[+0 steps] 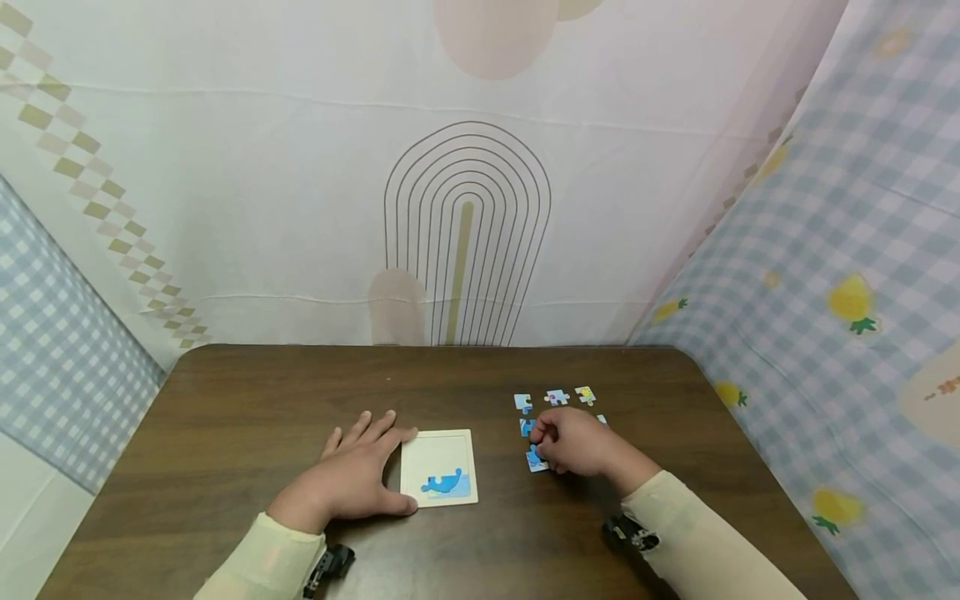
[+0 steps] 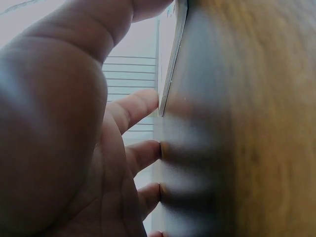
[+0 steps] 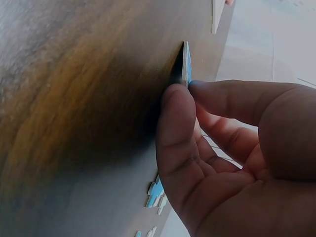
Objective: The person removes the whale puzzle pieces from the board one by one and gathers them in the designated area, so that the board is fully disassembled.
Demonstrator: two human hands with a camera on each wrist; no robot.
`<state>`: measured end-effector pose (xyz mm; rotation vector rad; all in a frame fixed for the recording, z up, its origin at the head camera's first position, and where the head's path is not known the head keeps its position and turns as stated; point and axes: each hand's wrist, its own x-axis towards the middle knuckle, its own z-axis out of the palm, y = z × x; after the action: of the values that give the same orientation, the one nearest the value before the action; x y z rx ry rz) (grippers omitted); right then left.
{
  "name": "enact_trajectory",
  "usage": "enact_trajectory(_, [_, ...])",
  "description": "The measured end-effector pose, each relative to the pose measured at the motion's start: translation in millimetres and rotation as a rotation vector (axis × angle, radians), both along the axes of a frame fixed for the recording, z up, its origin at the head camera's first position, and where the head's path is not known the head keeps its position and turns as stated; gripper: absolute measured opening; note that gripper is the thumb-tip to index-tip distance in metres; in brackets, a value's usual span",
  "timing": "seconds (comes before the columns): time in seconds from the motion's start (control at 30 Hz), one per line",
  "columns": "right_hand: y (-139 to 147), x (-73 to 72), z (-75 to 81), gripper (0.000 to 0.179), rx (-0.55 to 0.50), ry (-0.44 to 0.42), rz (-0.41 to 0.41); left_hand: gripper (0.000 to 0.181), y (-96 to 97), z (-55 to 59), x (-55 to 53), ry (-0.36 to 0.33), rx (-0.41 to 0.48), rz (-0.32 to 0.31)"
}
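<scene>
A square pale wooden puzzle board (image 1: 435,450) lies on the table, with blue jigsaw pieces (image 1: 452,484) joined in its lower right part. My left hand (image 1: 352,477) rests at the board's left side, fingers spread. Its thumb and index finger touch the board's edge; the other fingertips are on the table in the left wrist view. To the right of the board, my right hand (image 1: 576,442) pinches a blue puzzle piece (image 1: 536,460) between thumb and finger. That piece (image 3: 186,61) looks tilted, with a dark shadow under it in the right wrist view.
Loose puzzle pieces lie beyond the right hand: a light blue one (image 1: 522,402), a pale blue one (image 1: 557,397) and a yellow one (image 1: 586,395). Another blue piece (image 1: 527,427) is partly behind the fingers. The brown table (image 1: 450,379) ends at a patterned cloth (image 1: 300,208).
</scene>
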<state>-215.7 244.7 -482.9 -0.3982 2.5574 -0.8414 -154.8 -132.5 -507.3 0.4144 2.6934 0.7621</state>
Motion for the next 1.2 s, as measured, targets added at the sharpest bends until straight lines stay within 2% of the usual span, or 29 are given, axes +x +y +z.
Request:
enact_trajectory(0.4, [-1, 0.3, 0.4, 0.012, 0.005, -0.003, -0.019, 0.106, -0.3, 2.3, 0.0, -0.001, 0.009, -0.005])
enact_trajectory(0.6, [-3, 1.7, 8.4, 0.01, 0.023, 0.022, -0.011, 0.104, -1.0, 0.4, -0.8, -0.002, 0.0, -0.004])
enact_trajectory(0.87, [-21, 9.9, 25.3, 0.007, 0.035, 0.128, 0.096, 0.105, -1.1, 1.3, 0.2, -0.007, 0.01, -0.005])
enact_trajectory(1.0, [-37, 13.6, 25.0, 0.009, 0.05, 0.177, 0.156, 0.105, -1.4, 1.6, 0.6, -0.015, 0.017, -0.008])
enact_trajectory(1.2, [-62, 18.5, 20.7, 0.009, -0.009, 0.205, 0.254, 0.105, -0.4, 1.8, 0.5, -0.009, 0.015, -0.007])
